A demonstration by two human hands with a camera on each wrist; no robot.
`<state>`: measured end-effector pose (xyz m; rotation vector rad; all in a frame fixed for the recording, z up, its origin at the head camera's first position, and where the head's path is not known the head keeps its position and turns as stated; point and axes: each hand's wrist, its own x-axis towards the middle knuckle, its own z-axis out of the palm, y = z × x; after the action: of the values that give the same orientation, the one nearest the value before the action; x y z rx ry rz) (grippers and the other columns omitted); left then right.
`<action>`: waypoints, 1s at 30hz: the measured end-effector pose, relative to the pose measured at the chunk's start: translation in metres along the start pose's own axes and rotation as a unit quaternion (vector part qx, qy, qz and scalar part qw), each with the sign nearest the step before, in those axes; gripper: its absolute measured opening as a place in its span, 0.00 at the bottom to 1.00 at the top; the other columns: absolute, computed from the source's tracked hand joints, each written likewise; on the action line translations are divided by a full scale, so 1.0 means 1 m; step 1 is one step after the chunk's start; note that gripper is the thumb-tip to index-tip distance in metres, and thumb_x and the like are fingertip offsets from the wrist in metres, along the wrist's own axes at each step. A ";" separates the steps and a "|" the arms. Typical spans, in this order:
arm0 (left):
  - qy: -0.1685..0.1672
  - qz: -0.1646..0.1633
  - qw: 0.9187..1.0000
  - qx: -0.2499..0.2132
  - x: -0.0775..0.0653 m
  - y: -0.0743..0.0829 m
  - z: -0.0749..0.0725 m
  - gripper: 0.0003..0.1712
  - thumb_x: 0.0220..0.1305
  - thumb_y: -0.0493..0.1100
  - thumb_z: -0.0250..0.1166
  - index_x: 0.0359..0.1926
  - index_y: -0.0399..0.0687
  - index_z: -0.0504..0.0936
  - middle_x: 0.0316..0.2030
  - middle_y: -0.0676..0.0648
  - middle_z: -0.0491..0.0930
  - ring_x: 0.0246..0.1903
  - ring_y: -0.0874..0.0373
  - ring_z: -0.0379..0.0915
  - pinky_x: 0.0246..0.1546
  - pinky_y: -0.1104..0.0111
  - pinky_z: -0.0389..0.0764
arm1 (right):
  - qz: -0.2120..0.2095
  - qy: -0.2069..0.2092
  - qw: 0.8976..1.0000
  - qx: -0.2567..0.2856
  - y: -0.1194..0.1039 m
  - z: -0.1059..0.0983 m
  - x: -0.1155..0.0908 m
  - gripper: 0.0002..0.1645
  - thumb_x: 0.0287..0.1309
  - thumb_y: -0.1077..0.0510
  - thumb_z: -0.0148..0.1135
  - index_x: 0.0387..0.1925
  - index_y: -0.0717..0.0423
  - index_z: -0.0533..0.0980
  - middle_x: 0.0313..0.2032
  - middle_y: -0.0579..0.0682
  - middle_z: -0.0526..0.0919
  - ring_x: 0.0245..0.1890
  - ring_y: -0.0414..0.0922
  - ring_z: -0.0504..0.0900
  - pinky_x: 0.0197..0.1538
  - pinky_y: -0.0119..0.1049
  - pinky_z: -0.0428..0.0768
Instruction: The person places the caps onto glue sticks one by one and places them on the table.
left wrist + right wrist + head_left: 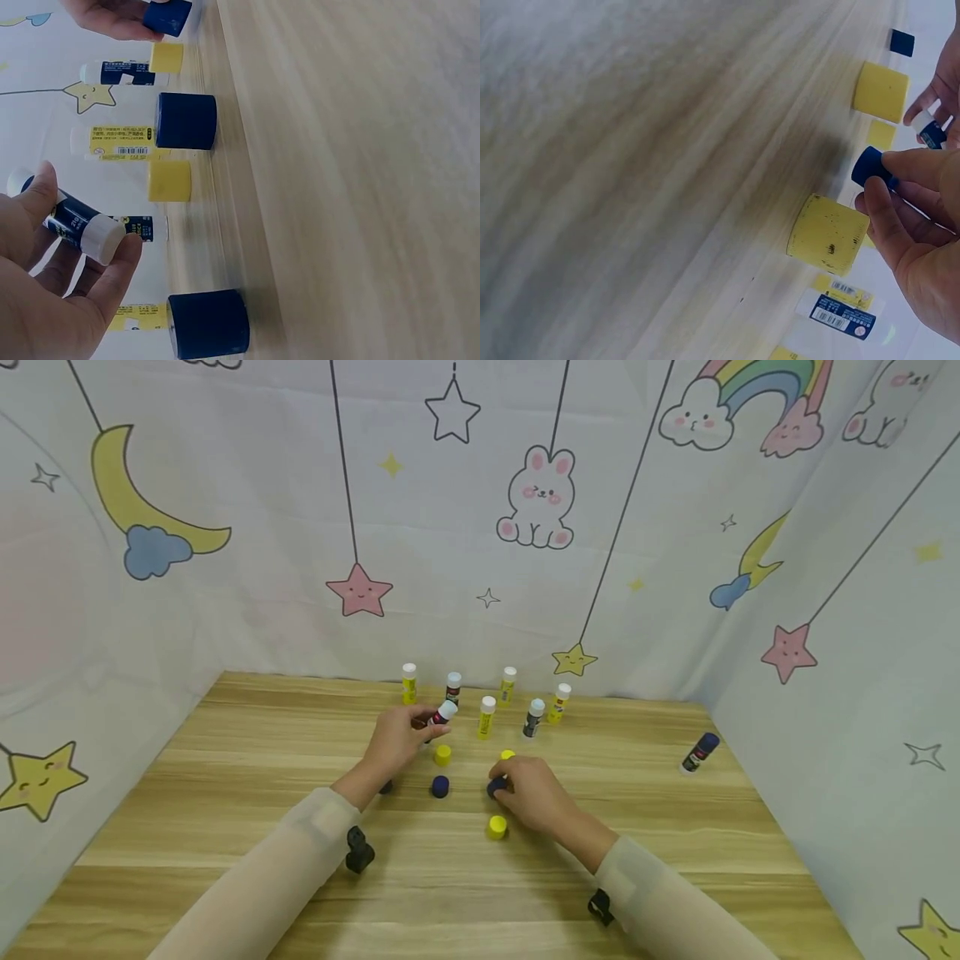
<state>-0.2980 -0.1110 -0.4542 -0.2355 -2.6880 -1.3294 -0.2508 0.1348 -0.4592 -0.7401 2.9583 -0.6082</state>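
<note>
**Between the two hands: stick to the left, cap to the right**

Above the middle of the wooden surface, the left hand holds a dark-labelled glue stick with no cap on it, fingers and thumb curled round the barrel. Its long axis is tilted, white end pointing up and toward the person's right, that is, toward the other hand. The left wrist view shows the same white end poking out past the thumb and fingertips.

Right of it and a little nearer the person, the right hand pinches a dark blue cap between thumb and fingertips, low over the surface; whether the cap touches the wood I cannot tell. The right wrist view has the cap at the fingertips, with a loose yellow cap just beside it.

So the stick's open end lies left of the held cap and slightly farther back, the gap between them short. Another blue cap and a yellow cap stand between the hands. Uncapped sticks stand upright behind; one capped stick leans well apart at the right.
</note>
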 end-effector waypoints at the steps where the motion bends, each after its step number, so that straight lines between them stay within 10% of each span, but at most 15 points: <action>1: 0.000 -0.003 1.000 0.000 0.000 0.000 -0.001 0.21 0.65 0.50 0.72 0.55 0.45 0.86 0.44 0.48 0.87 0.44 0.53 0.82 0.44 0.60 0.83 | 0.003 0.004 1.000 0.003 0.000 0.000 0.000 0.12 0.62 0.60 0.71 0.47 0.55 0.84 0.45 0.48 0.87 0.39 0.39 0.83 0.44 0.35 0.83; 14: -0.003 0.013 1.000 0.005 -0.002 0.001 -0.004 0.21 0.62 0.50 0.73 0.55 0.48 0.87 0.44 0.48 0.87 0.42 0.53 0.80 0.41 0.63 0.81 | 0.020 0.054 0.996 0.068 0.002 -0.004 -0.004 0.09 0.63 0.58 0.71 0.45 0.46 0.85 0.45 0.44 0.85 0.39 0.39 0.82 0.43 0.35 0.83; 30: -0.007 0.070 0.997 0.019 -0.006 0.006 0.001 0.19 0.60 0.48 0.74 0.52 0.49 0.88 0.48 0.48 0.87 0.45 0.54 0.81 0.45 0.60 0.84 | 0.094 0.120 0.966 0.208 0.005 -0.006 -0.005 0.08 0.60 0.56 0.74 0.41 0.44 0.86 0.37 0.41 0.88 0.40 0.39 0.85 0.47 0.41 0.85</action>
<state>-0.2905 -0.1072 -0.4515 -0.4235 -2.6499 -1.2397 -0.2494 0.1437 -0.4559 -0.3635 2.8928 -1.3260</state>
